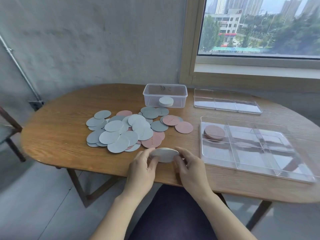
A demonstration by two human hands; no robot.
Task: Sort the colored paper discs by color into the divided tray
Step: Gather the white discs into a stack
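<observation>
A loose heap of paper discs [128,130] in light grey, dark grey and pink lies in the middle of the table. Near the front edge, my left hand [142,167] and my right hand [187,166] hold a small stack of white discs [164,155] between them, fingers curled round its two sides. The clear divided tray [249,163] sits to the right; its far-left compartment holds a stack of pink discs [214,133]. The other compartments look bare.
A clear plastic box [165,95] behind the heap holds a stack of white discs [166,101]. A second clear tray or lid [226,103] lies at the back right. The oval wooden table [57,125] stands by a wall and window.
</observation>
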